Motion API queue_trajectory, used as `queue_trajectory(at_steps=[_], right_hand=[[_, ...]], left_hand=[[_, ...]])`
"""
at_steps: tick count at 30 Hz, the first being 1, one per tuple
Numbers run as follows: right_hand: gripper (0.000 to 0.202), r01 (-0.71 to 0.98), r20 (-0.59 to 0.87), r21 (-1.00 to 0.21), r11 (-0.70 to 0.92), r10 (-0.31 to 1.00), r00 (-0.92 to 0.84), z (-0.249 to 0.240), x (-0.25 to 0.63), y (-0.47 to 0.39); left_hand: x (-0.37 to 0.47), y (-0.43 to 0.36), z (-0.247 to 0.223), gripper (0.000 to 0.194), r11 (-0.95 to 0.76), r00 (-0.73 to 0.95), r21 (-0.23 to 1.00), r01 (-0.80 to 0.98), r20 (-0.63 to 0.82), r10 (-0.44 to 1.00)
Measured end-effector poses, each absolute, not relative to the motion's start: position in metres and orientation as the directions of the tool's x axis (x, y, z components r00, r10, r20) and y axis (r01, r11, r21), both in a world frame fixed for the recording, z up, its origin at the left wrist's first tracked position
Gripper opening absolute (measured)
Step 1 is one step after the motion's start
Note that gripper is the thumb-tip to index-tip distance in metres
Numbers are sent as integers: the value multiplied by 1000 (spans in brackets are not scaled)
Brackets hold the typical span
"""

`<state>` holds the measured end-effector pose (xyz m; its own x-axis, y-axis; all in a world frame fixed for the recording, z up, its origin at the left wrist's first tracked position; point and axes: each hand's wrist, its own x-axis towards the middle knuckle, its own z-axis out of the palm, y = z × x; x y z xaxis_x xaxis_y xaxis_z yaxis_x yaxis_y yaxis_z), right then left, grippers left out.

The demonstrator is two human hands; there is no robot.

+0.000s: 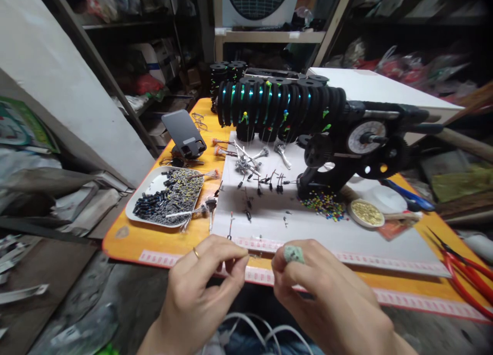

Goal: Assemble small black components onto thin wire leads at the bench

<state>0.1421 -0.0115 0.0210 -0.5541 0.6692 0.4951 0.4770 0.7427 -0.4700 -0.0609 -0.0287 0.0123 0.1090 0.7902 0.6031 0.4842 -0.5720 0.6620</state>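
My left hand point(210, 280), with a ring on one finger, is closed in a pinch at the table's front edge. My right hand point(311, 283), a green wrap on one finger, is closed beside it, a small gap apart. A thin small piece point(254, 256) shows between the two sets of fingertips; what each pinch holds is too small to name. Beyond them, small black weights with wires point(248, 215) lie on a white board point(327, 242). A white tray point(129, 211) of grey, black and yellow small parts stands to the left.
A black machine with spools point(281, 106) stands at the back of the orange table point(115, 244). Colourful beads point(327, 206) and a dish of gold pieces point(366, 213) sit at right, near red-handled scissors point(462, 275). A phone on a stand point(185, 131) is back left.
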Motion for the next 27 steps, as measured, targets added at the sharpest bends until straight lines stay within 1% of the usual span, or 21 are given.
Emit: queue_trajectory(at_steps=[2, 4, 6, 8, 12, 14, 16, 19, 22, 25, 27], right_hand=[[20, 483, 465, -411, 773, 633, -618, 18, 141, -10], [17, 470, 461, -365, 804, 595, -658, 17, 139, -8], [15, 440, 497, -368, 819, 574, -651, 18, 136, -7], [17, 393, 540, -403, 827, 561, -628, 21, 134, -4], [30, 259, 600, -476, 840, 526, -602, 26, 133, 1], [32, 200, 608, -526, 827, 530, -591, 27, 133, 2], [30, 186, 576, -589, 787, 570, -586, 27, 134, 0], [28, 198, 521, -654, 730, 625, -581, 24, 135, -3], [30, 191, 539, -656, 730, 631, -559, 22, 136, -5], [31, 171, 561, -675, 718, 649, -514, 21, 134, -7], [32, 173, 569, -703, 689, 692, -444, 23, 132, -8]], left_hand=[[-58, -29, 14, 18, -585, 121, 626, 515, 623, 773], [-54, -31, 16, 17, -583, 123, 619, 527, 623, 772], [-52, -32, 18, 17, -573, 113, 634, 519, 613, 782], [-50, -32, 19, 18, -561, 98, 668, 489, 597, 797], [-52, -32, 18, 20, -525, 65, 758, 386, 545, 836], [-53, -33, 17, 20, -494, 54, 802, 336, 507, 860], [-53, -34, 17, 20, -466, 45, 829, 309, 476, 878], [-52, -35, 19, 18, -461, 33, 835, 301, 474, 880], [-52, -35, 20, 16, -457, 39, 840, 293, 467, 883], [-51, -35, 19, 14, -389, 42, 882, 264, 393, 919], [-51, -35, 18, 14, -321, 5, 928, 186, 326, 945]])
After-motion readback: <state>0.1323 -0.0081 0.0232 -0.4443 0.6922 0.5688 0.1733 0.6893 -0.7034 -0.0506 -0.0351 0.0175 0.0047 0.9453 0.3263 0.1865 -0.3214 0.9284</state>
